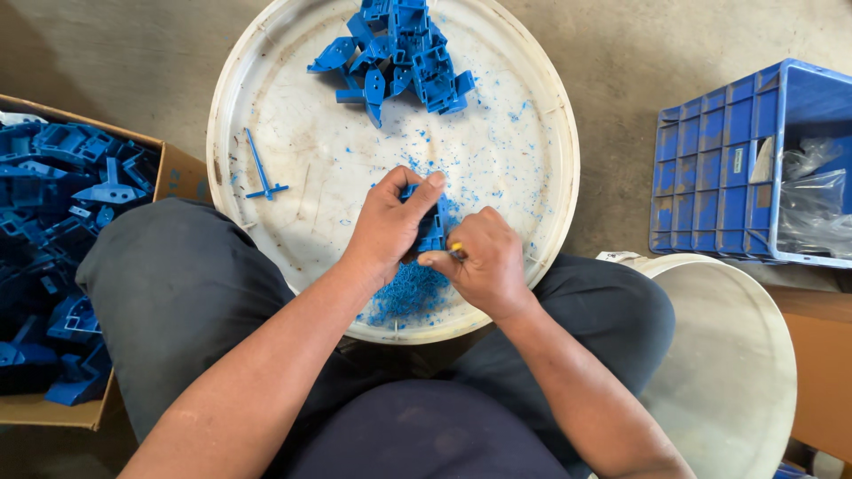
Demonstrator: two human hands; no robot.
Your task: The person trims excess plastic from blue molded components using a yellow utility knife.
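Both hands meet over the near side of a round white tray (266, 98) that rests across the person's lap. Left hand (390, 222) is wrapped around a small blue plastic part (432, 226), thumb and fingers clamped on it so that only its right edge and top show between the knuckles. Right hand (484, 262) sits just beside it, touching or nearly touching the left, fingers curled shut on a small tool (455, 252) of which only a short yellowish bit shows at the thumb; its tip lies against the blue part, though what kind of tool it is cannot be told. Directly beneath the hands lies a heap of blue shavings (408, 297), thick near the tray's near rim and thinning to scattered flecks across the middle. At the far side of the tray lies a pile of blue parts (404, 53) of the same plastic, well apart from the hands. A thin blue strip with a cross-piece (260, 170) lies alone on the tray's left side. To the person's left stands a cardboard box (182, 168) filled with more blue pieces. To the right, a second white round tray (737, 372) lies near the knee, and beyond it a blue plastic crate (710, 168) holds a clear plastic bag (812, 200).
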